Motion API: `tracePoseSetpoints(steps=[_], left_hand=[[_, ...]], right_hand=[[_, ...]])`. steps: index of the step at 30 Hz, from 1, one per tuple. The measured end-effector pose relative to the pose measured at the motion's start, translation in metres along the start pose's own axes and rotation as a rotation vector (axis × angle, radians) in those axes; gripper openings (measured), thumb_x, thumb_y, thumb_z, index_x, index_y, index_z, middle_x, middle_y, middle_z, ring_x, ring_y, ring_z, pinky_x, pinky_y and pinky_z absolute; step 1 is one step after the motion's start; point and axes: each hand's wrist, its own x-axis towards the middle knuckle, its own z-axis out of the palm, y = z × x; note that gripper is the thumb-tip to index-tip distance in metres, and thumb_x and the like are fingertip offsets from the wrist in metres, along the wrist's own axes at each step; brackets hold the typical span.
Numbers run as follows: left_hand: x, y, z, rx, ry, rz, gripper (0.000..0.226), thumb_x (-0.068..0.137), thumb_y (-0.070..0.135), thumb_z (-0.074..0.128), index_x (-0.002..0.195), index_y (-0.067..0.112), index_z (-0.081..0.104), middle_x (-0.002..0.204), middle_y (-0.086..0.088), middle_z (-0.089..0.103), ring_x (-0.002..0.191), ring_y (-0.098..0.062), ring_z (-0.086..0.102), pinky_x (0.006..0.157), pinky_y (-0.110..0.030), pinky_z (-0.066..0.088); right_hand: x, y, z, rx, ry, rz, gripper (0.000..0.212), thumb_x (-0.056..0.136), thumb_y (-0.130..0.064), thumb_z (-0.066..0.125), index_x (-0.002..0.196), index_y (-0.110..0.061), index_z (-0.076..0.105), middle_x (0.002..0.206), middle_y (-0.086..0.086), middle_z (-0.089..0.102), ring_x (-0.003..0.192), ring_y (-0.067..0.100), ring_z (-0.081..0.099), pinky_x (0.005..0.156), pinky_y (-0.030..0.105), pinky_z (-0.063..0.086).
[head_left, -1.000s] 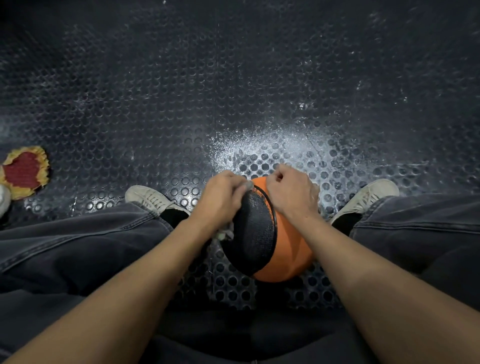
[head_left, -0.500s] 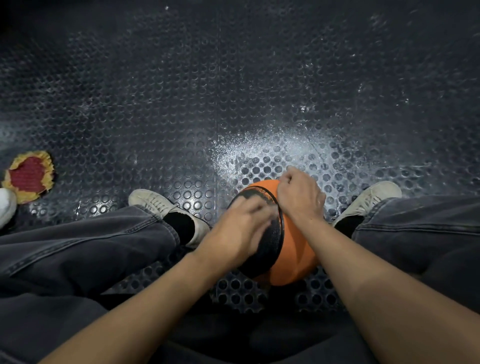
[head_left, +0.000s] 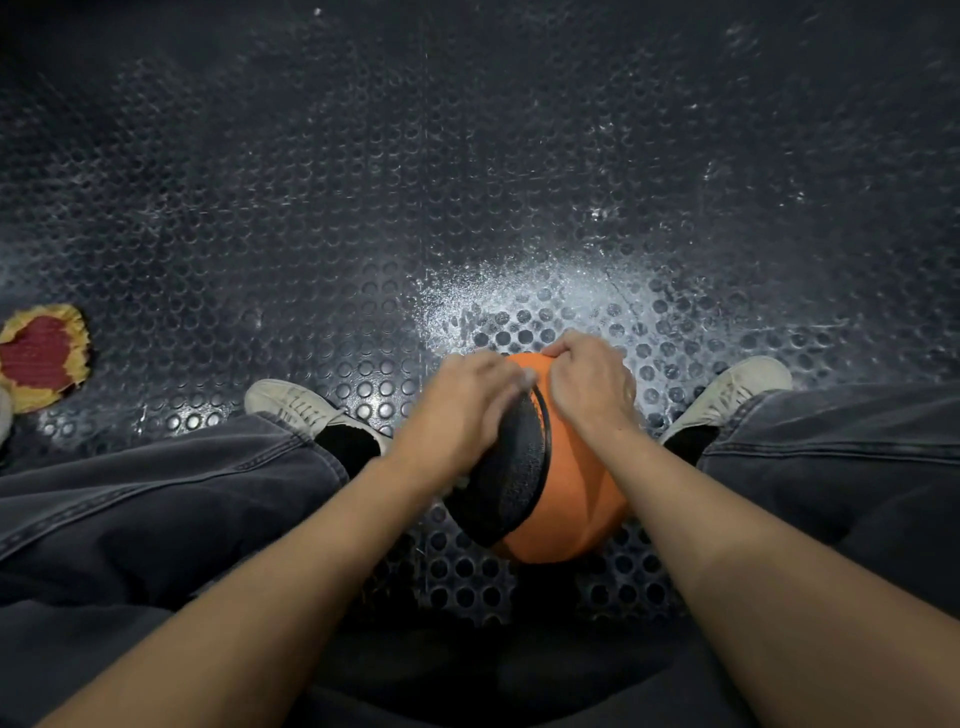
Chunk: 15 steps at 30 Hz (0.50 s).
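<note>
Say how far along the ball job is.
Done: some, judging by white dust on the floor past the ball. In hand: right hand grips the ball's top, left hand presses its black panel. Left: likely the orange side, though its finish is hard to judge.

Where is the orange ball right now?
Head view, lower centre: the orange ball is between the shoes, left hand on its black panel, right hand on top.

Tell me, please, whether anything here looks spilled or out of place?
Yes: a white powdery patch is scattered over the black studded floor just beyond the orange-and-black ball, like a spill. A crumpled red-and-yellow cloth lies at the left edge.
</note>
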Motion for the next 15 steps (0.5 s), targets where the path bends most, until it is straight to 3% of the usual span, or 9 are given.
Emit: tracePoseSetpoints(steps=[2,3,7,9,11,13,15], left_hand=[[0.023,-0.008,-0.001,-0.021,0.046,-0.275,0.024,0.098,0.022,0.053,0.102,0.008,0.072,0.099,-0.006,0.065,0.085,-0.017,0.055,0.086,-0.042,0.048],[0.023,-0.006,0.001,0.019,0.049,-0.276,0.023,0.098,0.020,0.053,0.104,0.009,0.072,0.101,-0.005,0.065,0.086,-0.017,0.054,0.086,-0.043,0.048],[-0.031,0.019,0.001,0.037,-0.066,0.242,0.023,0.097,0.019,0.049,0.113,0.014,0.066,0.112,0.000,0.062,0.086,-0.025,0.052,0.082,-0.033,0.044],[-0.032,0.013,0.000,0.034,-0.081,0.335,0.021,0.098,0.020,0.050,0.112,0.015,0.065,0.111,0.001,0.062,0.084,-0.025,0.054,0.080,-0.030,0.044],[-0.011,0.008,0.002,-0.012,-0.002,0.161,0.020,0.097,0.019,0.053,0.106,0.011,0.069,0.102,-0.002,0.064,0.085,-0.024,0.058,0.081,-0.029,0.045],[0.017,0.005,0.000,-0.021,0.086,-0.138,0.023,0.097,0.020,0.055,0.095,0.005,0.072,0.091,-0.008,0.064,0.081,-0.023,0.058,0.081,-0.033,0.046],[0.031,0.003,-0.003,-0.007,0.042,-0.316,0.025,0.097,0.025,0.055,0.094,0.006,0.072,0.086,-0.005,0.059,0.078,-0.017,0.053,0.077,-0.027,0.045]], right_hand=[[-0.003,-0.003,0.004,-0.009,0.031,0.005,0.035,0.098,-0.009,0.038,0.107,-0.023,0.070,0.119,0.001,0.061,0.109,0.025,0.055,0.106,0.049,0.036],[-0.005,-0.003,0.005,-0.012,0.050,0.023,0.033,0.098,-0.009,0.039,0.105,-0.023,0.069,0.116,0.001,0.060,0.106,0.024,0.054,0.106,0.049,0.035],[-0.002,0.004,0.000,-0.001,0.065,0.072,0.034,0.097,-0.009,0.038,0.102,-0.023,0.069,0.110,-0.001,0.062,0.091,0.020,0.048,0.103,0.048,0.040],[0.000,0.005,-0.001,0.020,0.039,0.048,0.035,0.099,-0.010,0.038,0.105,-0.023,0.069,0.115,-0.001,0.065,0.090,0.019,0.050,0.101,0.049,0.042],[0.002,0.003,0.000,0.033,0.026,0.030,0.035,0.099,-0.010,0.037,0.106,-0.022,0.069,0.117,0.000,0.065,0.093,0.019,0.050,0.102,0.048,0.042],[0.001,0.002,0.002,0.041,0.044,0.049,0.032,0.098,-0.009,0.039,0.106,-0.020,0.068,0.117,0.000,0.063,0.095,0.017,0.046,0.103,0.046,0.037],[-0.002,0.002,0.004,0.043,0.065,0.081,0.028,0.099,-0.009,0.042,0.108,-0.018,0.067,0.116,-0.002,0.058,0.097,0.016,0.040,0.105,0.047,0.030]])
